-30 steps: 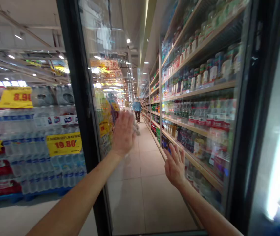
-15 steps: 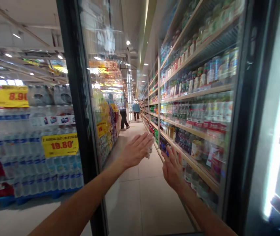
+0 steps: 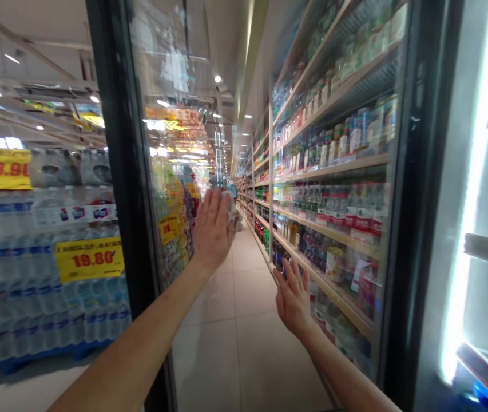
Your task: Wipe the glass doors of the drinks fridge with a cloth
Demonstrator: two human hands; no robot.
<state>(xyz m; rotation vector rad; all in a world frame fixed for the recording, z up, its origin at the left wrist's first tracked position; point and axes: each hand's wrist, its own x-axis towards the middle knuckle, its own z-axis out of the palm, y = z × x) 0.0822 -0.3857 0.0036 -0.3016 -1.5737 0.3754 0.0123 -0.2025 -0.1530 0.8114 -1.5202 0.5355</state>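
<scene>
In front of me stands a tall glass door [image 3: 201, 355] in a black frame. My left hand [image 3: 213, 232] lies against the glass near its middle, fingers stretched upward, with a crumpled whitish cloth [image 3: 234, 214] held under the palm and showing past the index-finger side. Whether it is fabric or paper, I cannot tell. Lower and to the right, my right hand [image 3: 293, 297] is at the glass with its fingers apart and nothing in it.
Past the glass show shelves of bottles [image 3: 338, 212] and a tiled aisle [image 3: 248, 286]. Stacked water bottles [image 3: 50, 312] with yellow price signs [image 3: 89, 260] stand left of the door. A lit cooler interior [image 3: 475, 200] with shelf edges lies at the right.
My left hand has moved up and to the left across the glass with the cloth, turning more upright. My right hand has shifted only slightly. The view has turned a little to the right.
</scene>
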